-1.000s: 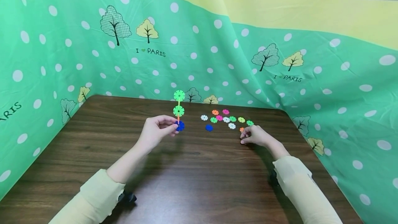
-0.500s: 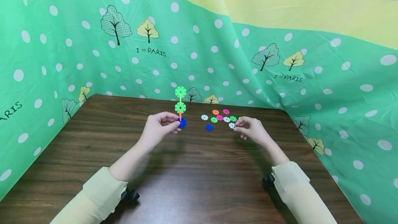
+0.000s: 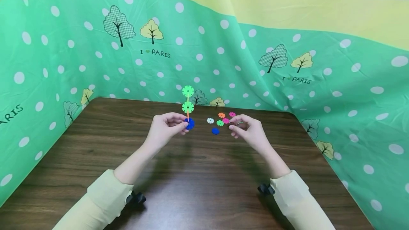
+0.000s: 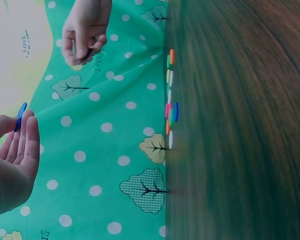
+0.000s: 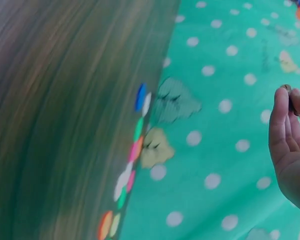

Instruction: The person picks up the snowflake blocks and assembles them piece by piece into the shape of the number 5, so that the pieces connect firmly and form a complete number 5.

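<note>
In the head view my left hand point(image 3: 164, 130) pinches a blue snowflake disc point(image 3: 190, 124) between thumb and fingers. That disc is the bottom of an upright chain: an orange disc point(image 3: 188, 115) seen edge-on, a green disc point(image 3: 187, 107), a yellow disc point(image 3: 187, 98) edge-on and another green disc point(image 3: 187, 91) on top. Opposite it, my right hand point(image 3: 250, 132) holds a small dark brown disc point(image 5: 289, 99) between thumb and fingertips, mostly covered in the head view. The two hands are raised above the table, a short gap apart.
Loose discs lie on the brown table point(image 3: 198, 180) behind the hands, among them a white disc point(image 3: 210, 120), a blue disc point(image 3: 215, 131) and an orange disc point(image 3: 221, 115). My right hand hides several others in the head view. A green dotted curtain point(image 3: 204, 56) stands behind the table.
My right hand has risen from the table's right side and moved left toward the chain, with the dark brown disc. The left hand has lifted the chain slightly and shifted it right.
</note>
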Motion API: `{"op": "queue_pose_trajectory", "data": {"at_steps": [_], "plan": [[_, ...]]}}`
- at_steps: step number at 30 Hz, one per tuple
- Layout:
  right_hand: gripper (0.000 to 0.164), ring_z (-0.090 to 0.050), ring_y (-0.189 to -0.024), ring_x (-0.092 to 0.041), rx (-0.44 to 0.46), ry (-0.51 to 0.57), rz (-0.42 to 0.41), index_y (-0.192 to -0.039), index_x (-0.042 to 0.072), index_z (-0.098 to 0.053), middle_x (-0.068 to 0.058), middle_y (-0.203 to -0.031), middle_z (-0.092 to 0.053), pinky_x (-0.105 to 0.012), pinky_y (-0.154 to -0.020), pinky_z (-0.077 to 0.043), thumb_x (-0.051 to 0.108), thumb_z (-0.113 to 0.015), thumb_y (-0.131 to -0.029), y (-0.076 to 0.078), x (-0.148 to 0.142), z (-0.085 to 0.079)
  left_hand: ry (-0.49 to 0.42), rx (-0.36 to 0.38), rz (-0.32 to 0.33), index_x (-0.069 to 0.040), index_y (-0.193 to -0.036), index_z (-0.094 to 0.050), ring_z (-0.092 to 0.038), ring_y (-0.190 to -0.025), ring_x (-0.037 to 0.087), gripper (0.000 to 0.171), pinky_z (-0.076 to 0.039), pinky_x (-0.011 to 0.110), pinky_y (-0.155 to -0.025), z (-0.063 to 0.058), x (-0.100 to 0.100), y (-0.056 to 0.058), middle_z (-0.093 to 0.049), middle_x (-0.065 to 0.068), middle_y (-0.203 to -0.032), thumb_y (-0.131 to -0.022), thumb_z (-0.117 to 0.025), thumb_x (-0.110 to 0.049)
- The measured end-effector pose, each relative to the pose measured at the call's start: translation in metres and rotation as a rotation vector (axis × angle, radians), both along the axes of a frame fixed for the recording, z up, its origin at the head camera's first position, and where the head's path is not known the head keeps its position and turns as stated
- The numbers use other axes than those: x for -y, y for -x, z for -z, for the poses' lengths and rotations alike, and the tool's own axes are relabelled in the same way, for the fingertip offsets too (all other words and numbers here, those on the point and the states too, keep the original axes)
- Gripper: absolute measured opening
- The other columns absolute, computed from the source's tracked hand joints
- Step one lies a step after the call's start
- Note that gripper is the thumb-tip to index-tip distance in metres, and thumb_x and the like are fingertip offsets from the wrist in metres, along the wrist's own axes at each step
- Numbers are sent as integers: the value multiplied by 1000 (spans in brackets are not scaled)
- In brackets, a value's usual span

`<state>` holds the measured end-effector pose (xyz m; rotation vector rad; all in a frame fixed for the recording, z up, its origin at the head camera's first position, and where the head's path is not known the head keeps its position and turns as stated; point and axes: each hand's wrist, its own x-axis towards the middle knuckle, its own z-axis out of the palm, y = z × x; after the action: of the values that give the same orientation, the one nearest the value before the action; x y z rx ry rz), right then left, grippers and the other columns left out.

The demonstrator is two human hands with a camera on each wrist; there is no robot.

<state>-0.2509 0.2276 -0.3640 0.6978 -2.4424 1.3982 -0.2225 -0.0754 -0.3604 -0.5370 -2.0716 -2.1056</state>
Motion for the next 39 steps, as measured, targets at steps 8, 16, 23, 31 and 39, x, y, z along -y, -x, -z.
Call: {"op": "queue_pose_trajectory", "data": {"at_steps": [8,16,23,31,39], "plan": [[22,-68,-64,-28,-26,132,-77,-101,-4,-66,-21,-90,-68,-34,-59,-57,-5,-71,-79,-28,35,-21,-2,-18,-2,5,-98,-68,-70,-67,22,20,-58,36,-64,-5,-4,-3,-71,19,-86,-82,-73,-6],[22,-64,-60,-34,-194,85,-107,-99,-6,-66,-18,-76,-67,-28,-56,-55,-10,-70,-77,-51,61,-36,-8,-41,12,5,-98,-68,-70,-67,22,20,-58,36,-64,-5,-9,-5,-71,19,-85,-82,-73,-7],[19,-64,-61,-23,-345,76,-79,-92,-4,-67,-15,-78,-68,-26,-56,-54,-11,-73,-74,-54,74,-37,-18,-47,21,3,-97,-69,-69,-69,31,19,-58,37,-64,-5,-13,-7,-71,16,-84,-81,-73,-6],[17,-63,-70,-18,-455,85,-80,-85,0,-70,-13,-84,-70,-23,-58,-53,-10,-75,-72,-39,80,-20,-24,-38,36,5,-98,-69,-70,-68,27,20,-58,37,-65,-7,-14,-9,-71,18,-87,-81,-73,-6],[13,-63,-75,-11,-458,84,-95,-87,10,-73,-4,-88,-71,-25,-59,-54,5,-77,-76,-28,79,-7,-13,-38,43,5,-97,-69,-70,-67,22,20,-58,36,-64,-5,-14,-9,-71,21,-88,-81,-73,-5]]}}
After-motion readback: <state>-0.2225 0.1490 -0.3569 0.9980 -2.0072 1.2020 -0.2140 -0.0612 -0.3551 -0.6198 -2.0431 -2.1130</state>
